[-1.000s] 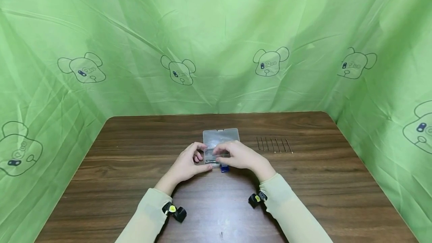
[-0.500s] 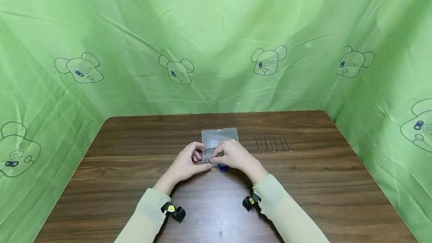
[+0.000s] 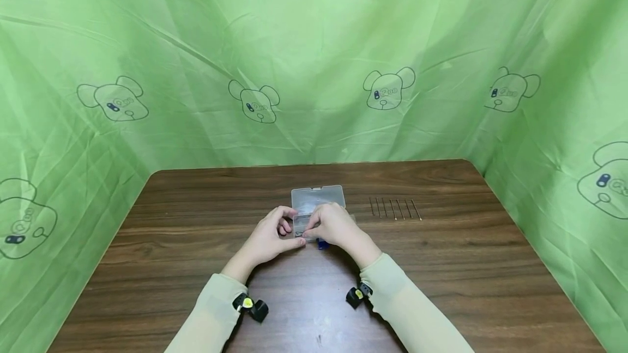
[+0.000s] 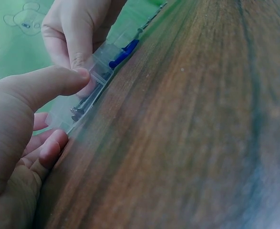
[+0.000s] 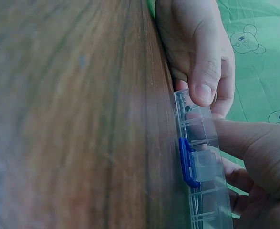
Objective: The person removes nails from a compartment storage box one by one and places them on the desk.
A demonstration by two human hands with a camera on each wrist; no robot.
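A clear plastic box (image 3: pixel 306 196) with compartments stands on the table, its lid raised at the back. My left hand (image 3: pixel 270 237) holds the box's left end, thumb at the near edge and fingers curled at the side. My right hand (image 3: pixel 337 229) reaches into the box, thumb and fingertips close together at the left compartment; whether they pinch something is hidden. Dark metal pieces with small heads (image 4: pixel 76 112), like nails, lie in that compartment. A blue latch (image 5: pixel 187 162) hangs on the front wall, seen in the right wrist view.
Several thin nail-like metal pins (image 3: pixel 393 210) lie in a spaced row right of the box. The brown wooden table (image 3: pixel 196 206) is surrounded by green cloth (image 3: pixel 314 42) with printed bear outlines.
My right hand has moved slightly left and lower over the box, and its thumb and fingertips have drawn together. My left hand stays on the box. The pins lie as before.
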